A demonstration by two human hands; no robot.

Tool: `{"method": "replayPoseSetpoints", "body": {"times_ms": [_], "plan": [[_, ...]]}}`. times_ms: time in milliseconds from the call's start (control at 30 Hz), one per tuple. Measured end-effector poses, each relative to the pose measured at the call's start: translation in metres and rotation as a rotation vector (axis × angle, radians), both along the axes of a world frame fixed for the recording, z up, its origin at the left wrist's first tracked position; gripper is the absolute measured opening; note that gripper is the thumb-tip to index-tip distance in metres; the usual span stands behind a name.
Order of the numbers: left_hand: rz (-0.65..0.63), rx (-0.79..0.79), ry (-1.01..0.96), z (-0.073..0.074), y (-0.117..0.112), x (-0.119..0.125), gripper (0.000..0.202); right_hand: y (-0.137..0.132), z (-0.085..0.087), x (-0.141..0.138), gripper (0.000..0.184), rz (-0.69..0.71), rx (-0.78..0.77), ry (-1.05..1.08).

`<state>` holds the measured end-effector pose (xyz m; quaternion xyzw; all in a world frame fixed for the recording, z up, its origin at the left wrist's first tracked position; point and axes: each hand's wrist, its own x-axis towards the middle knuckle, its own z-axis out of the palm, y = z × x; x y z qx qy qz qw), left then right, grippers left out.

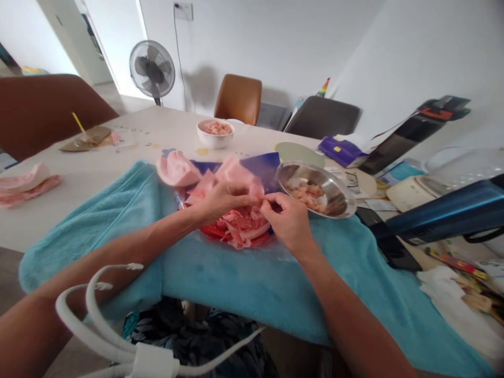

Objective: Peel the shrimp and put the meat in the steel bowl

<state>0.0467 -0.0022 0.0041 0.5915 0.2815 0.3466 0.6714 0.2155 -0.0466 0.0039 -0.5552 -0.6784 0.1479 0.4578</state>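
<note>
My left hand [224, 202] and my right hand [289, 218] meet over a heap of pink peelings [244, 226]. The fingers of both are pinched close together on a small pink piece, which looks like pomelo flesh and is mostly hidden by the fingertips. Thick pink pomelo peel [179, 169] lies behind and left of my hands, on blue and red wrapping. To the right of my right hand, a steel bowl [344, 198] holds pale pink bits of pulp. Further back stands a white bowl [216, 140] heaped with similar pulp.
A turquoise towel [236, 283] covers the near table edge. More peel [29, 184] lies far left. On the right are a purple tissue pack [340, 152], a dark blue bottle [449, 212] and a black phone-like slab [394, 252]. White cables [98, 315] hang in front of my left forearm.
</note>
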Motion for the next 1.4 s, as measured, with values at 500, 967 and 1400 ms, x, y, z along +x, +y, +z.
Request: {"method": "replayPoseSetpoints", "body": {"times_ms": [500, 967, 1400], "plan": [[-0.147, -0.323, -0.239, -0.004, 0.007, -0.004, 0.033, -0.004, 0.004, -0.003, 0.014, 0.297, -0.364, 0.774], [0.020, 0.130, 0.055, 0.002, -0.001, 0.000, 0.027, -0.006, 0.006, -0.007, 0.018, 0.094, -0.171, 0.455], [0.064, -0.041, 0.010, 0.004, -0.003, 0.002, 0.025, 0.003, -0.004, -0.006, 0.012, 0.122, -0.194, 0.734]]}}
